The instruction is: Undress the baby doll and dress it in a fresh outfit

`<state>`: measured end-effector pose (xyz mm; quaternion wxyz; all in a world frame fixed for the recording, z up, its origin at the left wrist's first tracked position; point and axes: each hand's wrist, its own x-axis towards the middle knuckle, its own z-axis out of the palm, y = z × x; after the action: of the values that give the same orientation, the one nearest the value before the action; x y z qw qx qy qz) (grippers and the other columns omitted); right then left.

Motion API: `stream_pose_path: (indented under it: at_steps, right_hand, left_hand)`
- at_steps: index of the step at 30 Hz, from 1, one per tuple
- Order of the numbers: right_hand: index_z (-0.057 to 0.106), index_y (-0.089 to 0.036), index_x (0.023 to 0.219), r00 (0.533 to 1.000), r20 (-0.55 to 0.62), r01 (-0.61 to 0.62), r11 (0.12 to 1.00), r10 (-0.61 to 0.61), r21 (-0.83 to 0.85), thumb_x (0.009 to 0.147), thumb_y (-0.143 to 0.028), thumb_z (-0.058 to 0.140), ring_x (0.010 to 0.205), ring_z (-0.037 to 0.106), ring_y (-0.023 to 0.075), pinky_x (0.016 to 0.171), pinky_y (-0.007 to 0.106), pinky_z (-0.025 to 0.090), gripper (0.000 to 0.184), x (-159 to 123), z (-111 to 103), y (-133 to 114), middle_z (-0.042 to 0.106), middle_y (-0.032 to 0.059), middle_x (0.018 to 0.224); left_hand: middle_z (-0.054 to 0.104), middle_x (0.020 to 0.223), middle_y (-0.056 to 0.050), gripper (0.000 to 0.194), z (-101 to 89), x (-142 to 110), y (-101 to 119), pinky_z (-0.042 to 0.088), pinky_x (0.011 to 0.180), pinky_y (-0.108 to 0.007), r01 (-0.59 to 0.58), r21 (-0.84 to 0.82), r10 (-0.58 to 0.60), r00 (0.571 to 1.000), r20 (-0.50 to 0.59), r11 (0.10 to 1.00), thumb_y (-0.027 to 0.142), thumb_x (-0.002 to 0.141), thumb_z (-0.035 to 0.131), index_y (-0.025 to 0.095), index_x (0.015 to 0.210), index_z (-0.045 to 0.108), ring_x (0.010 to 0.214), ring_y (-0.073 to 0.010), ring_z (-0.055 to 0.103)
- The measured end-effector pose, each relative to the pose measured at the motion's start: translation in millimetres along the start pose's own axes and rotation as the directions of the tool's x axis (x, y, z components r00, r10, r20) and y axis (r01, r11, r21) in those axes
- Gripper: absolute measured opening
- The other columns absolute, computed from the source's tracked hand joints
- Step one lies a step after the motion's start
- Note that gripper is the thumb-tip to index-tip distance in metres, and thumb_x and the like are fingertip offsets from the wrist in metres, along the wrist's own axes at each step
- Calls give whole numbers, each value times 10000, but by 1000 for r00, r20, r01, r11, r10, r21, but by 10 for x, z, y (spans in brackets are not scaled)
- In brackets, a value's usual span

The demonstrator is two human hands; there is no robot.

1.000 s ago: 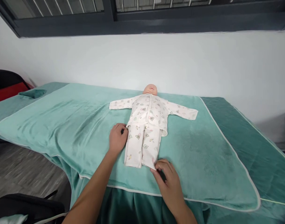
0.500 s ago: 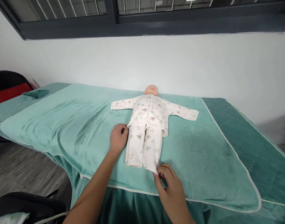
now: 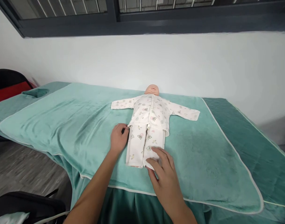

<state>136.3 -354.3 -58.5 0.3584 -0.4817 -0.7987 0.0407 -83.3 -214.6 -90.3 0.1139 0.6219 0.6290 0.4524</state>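
Doll (image 3: 152, 89) is lying faceup on the green blanket (image 3: 193, 158), white top (image 3: 149, 109) and pants (image 3: 135, 147) showing small prints (too tiny to read any lettering). L hand (image 3: 118, 138) is resting by the waist, fingers curling narrow at the top's hem; can't tell if gripping. R hand (image 3: 164, 174) is reaching fwd, palm down, thumb & fingers parting moderately at the pant cuff.

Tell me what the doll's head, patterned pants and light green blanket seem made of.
Doll's head: probably vinyl or similar plastic, smooth and moulded. Patterned pants: matte cloth, perhaps cotton, showing no shine. Light green blanket: likely velvety plush, its sheen shifting across the folds.
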Motion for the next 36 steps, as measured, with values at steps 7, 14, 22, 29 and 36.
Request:
stream_pose_path:
  at_steps: [7, 14, 22, 29, 36]
  right_hand:
    - [640, -256, 1011, 996, 42, 74, 994, -77, 77, 945, -98, 543, 1259, 513, 282, 987, 477, 495, 197, -43, -36, 26, 657, 56, 1262]
    - [670, -247, 985, 986, -112, -83, 953, 120, 292, 940, -224, 605, 1100, 623, 243, 963, 439, 514, 82, 180, -189, 327, 681, 77, 1130]
    - [704, -167, 908, 627, 232, -594, 264, 744, 760, 836, -374, 724, 1024, 699, 274, 982, 416, 554, 220, 1343, 80, 1449, 756, 94, 970]
    - [683, -172, 1206, 752, 476, -496, -84, 456, 864, 888, -401, 691, 1171, 671, 279, 1011, 409, 572, 392, 1512, 248, 1451, 750, 103, 1166]
    - [623, -211, 1324, 768, 455, -458, -110, 450, 882, 891, -330, 663, 1207, 656, 299, 1016, 452, 572, 451, 1511, 225, 1433, 743, 73, 1198]
  left_hand:
    - [714, 967, -47, 186, -1, 15, -16, 451, 884, -377, 12, -7, -12, 1000, 6, 1000, 311, 912, 508, 230, 784, 616, 958, -231, 611]
    - [717, 944, -46, 274, -2, 14, -5, 468, 831, -358, 112, -77, -112, 994, 5, 991, 413, 953, 468, 226, 902, 662, 902, -226, 631]
    - [710, 1221, -89, 426, 143, 563, 94, 498, 959, -340, 387, -598, -318, 921, 224, 701, 569, 882, 614, 204, 1096, 666, 1116, -228, 671]
    - [761, 1106, -139, 490, 358, 891, 244, 589, 908, -388, 656, -681, -145, 746, 650, 325, 409, 730, 830, 126, 1109, 701, 1007, -281, 728]
    - [760, 1132, -133, 526, 586, 1070, 319, 591, 966, -412, 651, -727, -166, 759, 629, 218, 313, 725, 829, 130, 1193, 675, 1017, -283, 737]
